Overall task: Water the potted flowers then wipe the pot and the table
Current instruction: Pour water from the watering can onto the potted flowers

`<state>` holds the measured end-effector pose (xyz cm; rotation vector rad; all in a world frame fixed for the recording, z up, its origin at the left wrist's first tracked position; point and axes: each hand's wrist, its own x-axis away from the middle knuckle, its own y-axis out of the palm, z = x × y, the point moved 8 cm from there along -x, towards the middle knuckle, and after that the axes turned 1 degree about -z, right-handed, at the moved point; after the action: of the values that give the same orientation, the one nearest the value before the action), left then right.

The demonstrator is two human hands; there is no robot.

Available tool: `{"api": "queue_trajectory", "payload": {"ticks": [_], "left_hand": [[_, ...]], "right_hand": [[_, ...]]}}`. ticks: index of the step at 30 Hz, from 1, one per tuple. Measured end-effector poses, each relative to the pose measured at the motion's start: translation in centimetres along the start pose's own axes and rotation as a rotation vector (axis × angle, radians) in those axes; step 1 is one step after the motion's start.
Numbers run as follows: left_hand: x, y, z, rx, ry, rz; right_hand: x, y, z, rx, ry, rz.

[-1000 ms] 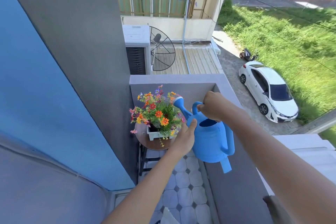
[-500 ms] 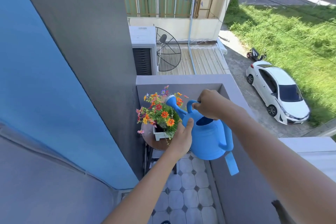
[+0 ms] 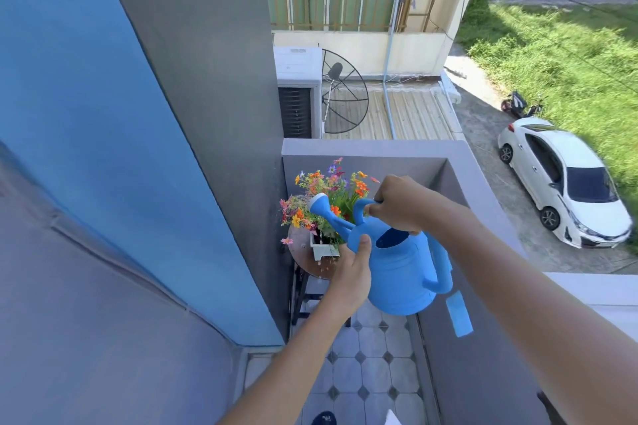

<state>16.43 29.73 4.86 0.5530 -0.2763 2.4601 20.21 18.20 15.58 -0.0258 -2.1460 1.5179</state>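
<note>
Over the potted flowers on the small round bench, your right hand grips the top handle of the blue watering can. Your left hand braces its side, thumb flat, fingers hidden. Watering looks underway; wiping the white pot and bench remains.

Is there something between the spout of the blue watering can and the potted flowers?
Nothing visible stands between them: the watering can has its spout right at the flowers.
</note>
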Motion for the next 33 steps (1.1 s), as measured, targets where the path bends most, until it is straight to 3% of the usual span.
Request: {"api": "queue_trajectory", "payload": {"ticks": [20, 33], "left_hand": [[1.4, 7.8, 0.8, -0.041, 0.011, -0.136], [1.1, 10.2, -0.7, -0.101, -0.082, -0.227]], "right_hand": [[4.8, -0.6, 8.7, -0.038, 0.206, 0.02], [4.6, 0.6, 11.6, -0.025, 0.287, -0.026]]}}
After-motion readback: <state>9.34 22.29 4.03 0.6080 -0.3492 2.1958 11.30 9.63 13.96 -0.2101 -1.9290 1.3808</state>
